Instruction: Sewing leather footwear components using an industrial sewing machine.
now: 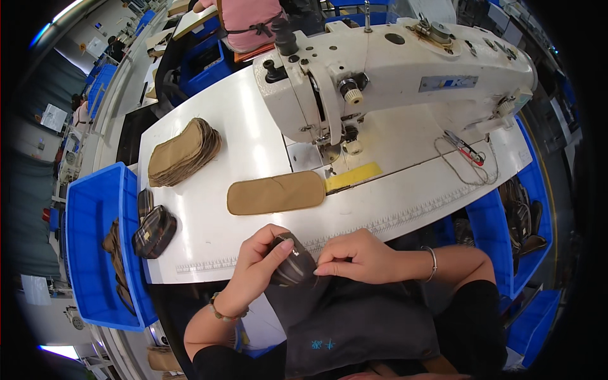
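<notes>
Low at the table's front edge, my left hand (pixel 263 256) grips a dark striped fabric piece (pixel 294 269) with a small light tab. My right hand (pixel 345 256) pinches at that piece's right edge, possibly on a loose thread. A tan oblong panel (pixel 275 193) lies flat beyond my hands, left of a yellow strip (pixel 353 176) below the white sewing machine's (pixel 392 76) needle area. A stack of tan panels (pixel 183 152) sits to the left, and dark plaid pouches (pixel 154 233) lie at the left edge.
Blue bins with fabric items stand left (pixel 82 247) and right (pixel 487 247) of the white table (pixel 209 107). Scissors (pixel 468 152) with a cord lie beside the machine. A ruler strip runs along the front edge. A person in pink (pixel 250 22) is at another station behind.
</notes>
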Action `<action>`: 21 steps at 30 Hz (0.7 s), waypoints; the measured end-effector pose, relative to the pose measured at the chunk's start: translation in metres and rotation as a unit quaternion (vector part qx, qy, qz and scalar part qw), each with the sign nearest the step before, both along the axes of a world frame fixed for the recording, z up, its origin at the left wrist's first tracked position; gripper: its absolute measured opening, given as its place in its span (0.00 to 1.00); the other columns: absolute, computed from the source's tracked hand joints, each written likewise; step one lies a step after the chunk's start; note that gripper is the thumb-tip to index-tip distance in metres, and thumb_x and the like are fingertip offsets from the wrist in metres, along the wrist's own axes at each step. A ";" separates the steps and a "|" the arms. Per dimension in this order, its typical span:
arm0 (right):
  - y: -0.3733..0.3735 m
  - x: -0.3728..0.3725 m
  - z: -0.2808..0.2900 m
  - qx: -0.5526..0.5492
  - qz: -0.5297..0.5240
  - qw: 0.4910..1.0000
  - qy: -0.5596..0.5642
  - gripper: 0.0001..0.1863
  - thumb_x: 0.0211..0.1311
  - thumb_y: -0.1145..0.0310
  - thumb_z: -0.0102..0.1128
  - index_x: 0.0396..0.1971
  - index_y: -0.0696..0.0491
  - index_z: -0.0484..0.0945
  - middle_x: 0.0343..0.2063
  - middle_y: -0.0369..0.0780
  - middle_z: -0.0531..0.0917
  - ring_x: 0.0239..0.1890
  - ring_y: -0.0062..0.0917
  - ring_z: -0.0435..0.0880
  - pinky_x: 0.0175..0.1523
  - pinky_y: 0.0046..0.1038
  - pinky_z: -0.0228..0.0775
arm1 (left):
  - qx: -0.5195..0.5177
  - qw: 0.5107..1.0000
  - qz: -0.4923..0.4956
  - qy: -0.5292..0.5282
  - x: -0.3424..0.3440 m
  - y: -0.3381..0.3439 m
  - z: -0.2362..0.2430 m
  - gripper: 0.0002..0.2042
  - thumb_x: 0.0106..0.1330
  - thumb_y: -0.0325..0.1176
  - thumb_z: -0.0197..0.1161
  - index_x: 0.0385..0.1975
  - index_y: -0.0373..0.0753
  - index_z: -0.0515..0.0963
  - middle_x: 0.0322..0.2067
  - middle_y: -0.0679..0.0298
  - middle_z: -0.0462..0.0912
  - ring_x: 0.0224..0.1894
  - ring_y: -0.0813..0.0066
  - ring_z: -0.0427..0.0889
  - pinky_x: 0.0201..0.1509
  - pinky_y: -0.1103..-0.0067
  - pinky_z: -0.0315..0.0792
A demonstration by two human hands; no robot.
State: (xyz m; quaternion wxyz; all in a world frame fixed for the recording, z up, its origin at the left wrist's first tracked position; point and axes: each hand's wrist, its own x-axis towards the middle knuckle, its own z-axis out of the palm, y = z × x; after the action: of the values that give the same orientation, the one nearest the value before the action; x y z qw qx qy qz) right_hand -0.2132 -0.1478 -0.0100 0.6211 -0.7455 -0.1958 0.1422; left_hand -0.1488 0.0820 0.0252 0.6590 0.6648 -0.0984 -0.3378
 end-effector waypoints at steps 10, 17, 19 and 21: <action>-0.040 0.082 -0.023 -0.392 -0.052 0.827 -0.400 0.20 0.60 0.58 0.62 0.44 0.58 0.76 0.56 0.54 0.76 0.20 0.30 0.83 0.26 0.30 0.76 | 0.248 0.878 -0.203 -0.355 0.086 -0.060 0.059 0.07 0.67 0.30 0.62 0.35 0.31 0.79 0.26 0.56 0.80 0.27 0.73 0.74 0.35 0.78 0.72; -0.045 0.102 -0.027 -0.394 -0.012 0.830 -0.395 0.19 0.63 0.55 0.59 0.39 0.58 0.78 0.51 0.54 0.79 0.20 0.31 0.83 0.25 0.31 0.76 | 0.253 0.845 -0.286 -0.374 0.154 -0.089 -0.006 0.08 0.66 0.31 0.64 0.39 0.33 0.81 0.31 0.55 0.82 0.34 0.72 0.78 0.40 0.77 0.73; -0.048 0.098 -0.029 -0.392 -0.020 0.828 -0.401 0.17 0.63 0.58 0.59 0.38 0.59 0.78 0.49 0.54 0.81 0.20 0.31 0.83 0.24 0.31 0.75 | 0.179 0.932 -0.196 -0.248 0.163 -0.089 -0.017 0.10 0.64 0.31 0.67 0.42 0.34 0.81 0.34 0.61 0.85 0.36 0.75 0.79 0.42 0.77 0.74; -0.048 0.096 -0.031 -0.401 -0.025 0.786 -0.469 0.13 0.59 0.66 0.58 0.35 0.62 0.78 0.43 0.56 0.82 0.19 0.29 0.83 0.20 0.30 0.73 | 0.138 0.931 -0.181 -0.286 0.162 -0.082 -0.032 0.13 0.63 0.32 0.69 0.44 0.34 0.80 0.37 0.64 0.85 0.37 0.77 0.79 0.43 0.77 0.74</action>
State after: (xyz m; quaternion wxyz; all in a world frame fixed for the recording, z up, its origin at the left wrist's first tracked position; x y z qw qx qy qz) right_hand -0.1174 -0.1960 -0.0408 0.1006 -0.9068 -0.3700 -0.1750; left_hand 0.0136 0.0002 -0.0072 0.4325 0.7888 -0.3530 -0.2572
